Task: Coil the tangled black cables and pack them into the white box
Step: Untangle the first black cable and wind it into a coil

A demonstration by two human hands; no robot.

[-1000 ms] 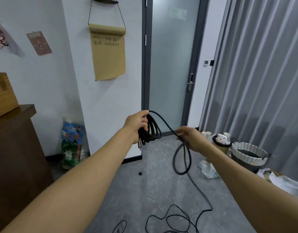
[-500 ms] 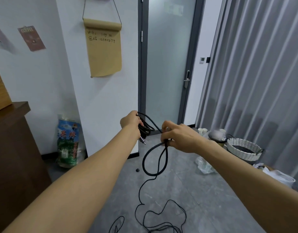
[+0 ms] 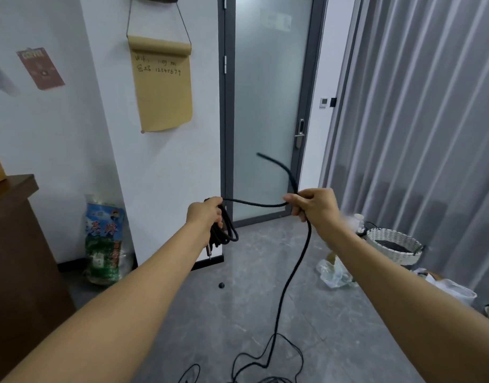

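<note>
Here the left hand (image 3: 207, 214) grips the finished coil (image 3: 224, 230) to anchor it, while the right hand (image 3: 312, 204) closes on the cable (image 3: 295, 272), probably drawing out the next loop; slack trails to the floor (image 3: 238, 313). No box is visible.

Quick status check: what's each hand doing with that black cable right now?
Left hand grips coiled loops. Right hand pinches the black cable, the rest trailing tangled to the floor. White box not in view.
</note>
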